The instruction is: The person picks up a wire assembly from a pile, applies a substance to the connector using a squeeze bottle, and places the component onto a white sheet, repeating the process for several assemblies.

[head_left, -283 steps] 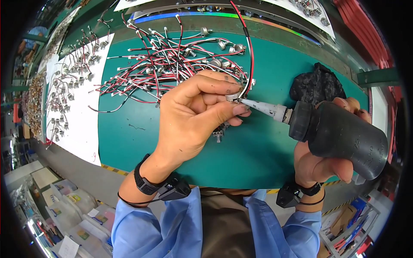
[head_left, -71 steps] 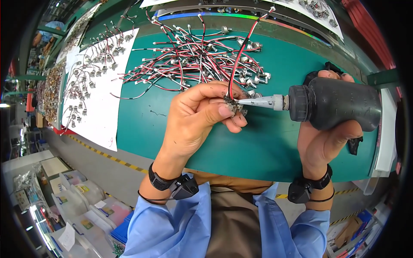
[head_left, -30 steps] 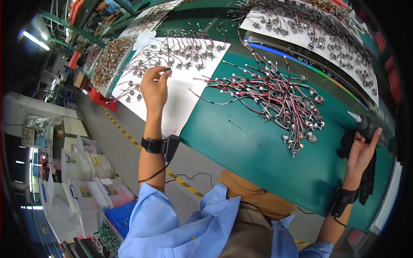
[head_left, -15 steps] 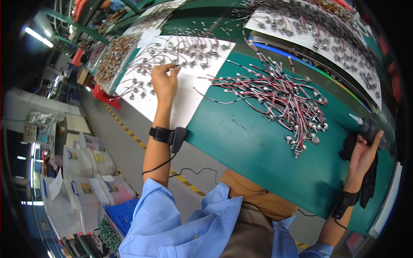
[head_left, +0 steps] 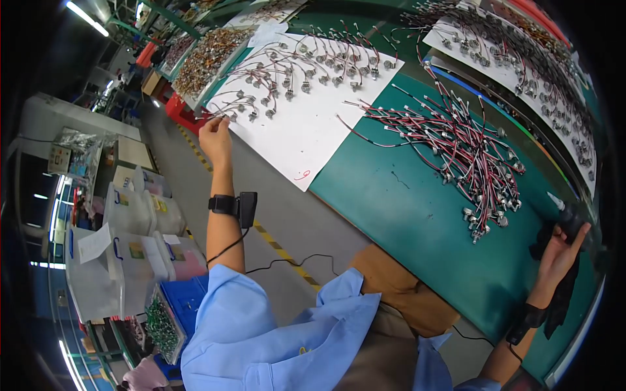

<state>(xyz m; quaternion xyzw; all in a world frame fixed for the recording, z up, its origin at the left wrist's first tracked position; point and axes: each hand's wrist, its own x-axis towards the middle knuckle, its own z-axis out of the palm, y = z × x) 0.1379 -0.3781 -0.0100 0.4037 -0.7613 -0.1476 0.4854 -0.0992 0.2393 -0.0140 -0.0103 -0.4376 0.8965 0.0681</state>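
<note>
My left hand (head_left: 216,140) is over the left edge of a white sheet (head_left: 293,133), its thumb and fingers pinched together. Whatever lies between the fingertips is too small to make out. Small round metal parts with wire leads (head_left: 306,86) lie in rows on the sheet, some close beside those fingers. At the far right, my right hand (head_left: 557,259) is wrapped round a dark squeeze bottle (head_left: 572,220) with a pale pointed nozzle, tilted up to the left. Between the hands, a heap of wired metal parts (head_left: 479,146) with red, white and black leads rests on the green mat (head_left: 391,195).
Another white sheet (head_left: 450,29) loaded with wired parts lies on a raised strip at the back right. A tray of small orange-brown parts (head_left: 208,62) and a red bin (head_left: 179,116) stand at the far left. Black cloth (head_left: 561,296) hangs beside my right hand.
My left hand has moved left and nearer, from the middle of the sheet to its left edge, fingers still pinched. The view has shifted; my right hand keeps its hold on the bottle.
</note>
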